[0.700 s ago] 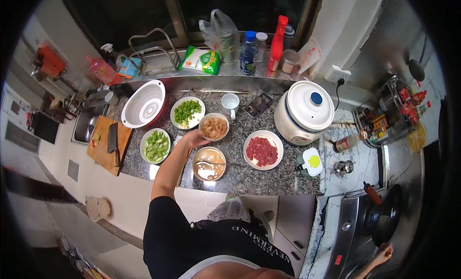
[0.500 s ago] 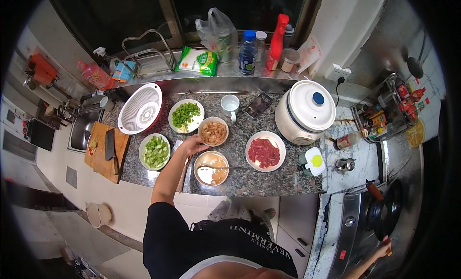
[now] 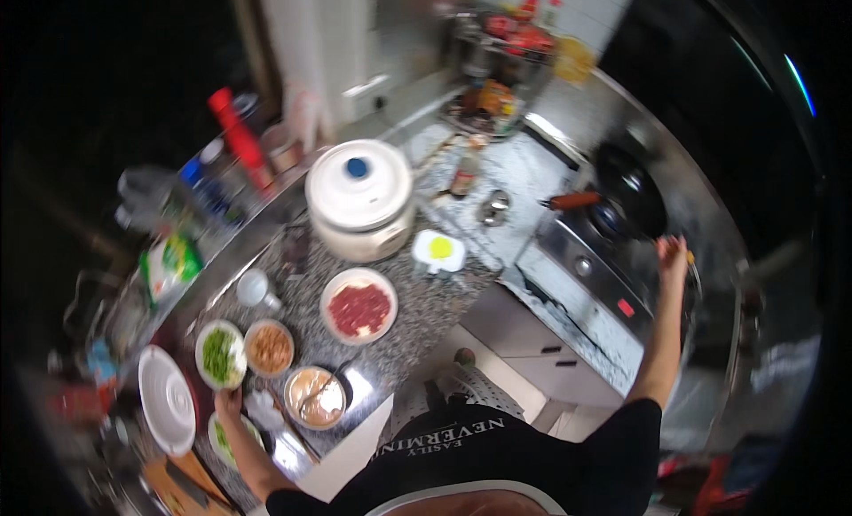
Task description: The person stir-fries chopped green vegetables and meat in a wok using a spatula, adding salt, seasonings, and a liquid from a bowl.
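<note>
My left hand (image 3: 229, 401) reaches to the left end of the speckled counter (image 3: 426, 312) and rests at the near rim of a bowl of chopped greens (image 3: 219, 354); blur hides its grip. Beside that bowl stand a bowl of brown pieces (image 3: 270, 347) and a bowl of tan sauce with a spoon (image 3: 315, 396). My right hand (image 3: 672, 250) is stretched out over the right side of the steel stove (image 3: 603, 281), just right of the black wok (image 3: 632, 201) with a red handle. Something small and orange shows at its fingers, but I cannot make it out.
A plate of raw red meat (image 3: 358, 307), a white rice cooker (image 3: 359, 196), a small white dish with yellow (image 3: 438, 250), a mug (image 3: 255, 288), a white colander (image 3: 167, 401) and a second bowl of greens (image 3: 222, 436) stand on the counter. Bottles (image 3: 235, 130) line the back; a spice rack (image 3: 506, 63) stands behind.
The view has swung toward the stove on the right. My left hand has shifted from the brown bowl to the rim of the greens bowl. My right hand stays by the wok.
</note>
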Available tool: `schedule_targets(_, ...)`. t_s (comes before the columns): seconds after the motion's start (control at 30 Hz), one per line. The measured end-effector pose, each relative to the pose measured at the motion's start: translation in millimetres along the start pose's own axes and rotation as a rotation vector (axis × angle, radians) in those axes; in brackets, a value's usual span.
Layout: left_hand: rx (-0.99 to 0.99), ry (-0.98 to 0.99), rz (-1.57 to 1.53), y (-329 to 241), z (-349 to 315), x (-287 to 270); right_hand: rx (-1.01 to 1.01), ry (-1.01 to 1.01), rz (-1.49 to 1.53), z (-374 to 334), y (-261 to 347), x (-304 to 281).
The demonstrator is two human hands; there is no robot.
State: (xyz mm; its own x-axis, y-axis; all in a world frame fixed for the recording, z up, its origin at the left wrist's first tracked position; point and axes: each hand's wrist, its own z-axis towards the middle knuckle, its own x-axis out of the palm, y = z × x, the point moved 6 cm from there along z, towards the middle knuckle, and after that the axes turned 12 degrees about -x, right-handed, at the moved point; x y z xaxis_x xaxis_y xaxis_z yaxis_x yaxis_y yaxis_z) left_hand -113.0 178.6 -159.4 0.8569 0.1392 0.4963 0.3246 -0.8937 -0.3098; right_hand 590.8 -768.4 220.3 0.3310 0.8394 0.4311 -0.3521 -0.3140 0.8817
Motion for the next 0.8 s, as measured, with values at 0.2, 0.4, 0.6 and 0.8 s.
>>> schedule_targets(0.2, 0.063, 0.128, 0.059, -21.1, -52.8, 41.2, -0.095, -0.171, -0.14, -50.9, 31.0, 16.0)
schedule_targets(0.4, 0.145, 0.28, 0.259, -59.4, -115.8, 67.6, -0.084, -0.145, -0.079, -25.7, 27.8, -3.8)
schedule_targets(0.6, 0.335, 0.336, 0.474, 72.0, -234.2, 270.7, -0.062, 0.026, -0.133, 12.6, 44.6, -26.7)
schedule_targets(0.8, 0.08, 0.685, 0.517, 271.7, -279.4, 483.7, -0.016, -0.006, 0.041, 90.3, 28.6, -82.0)
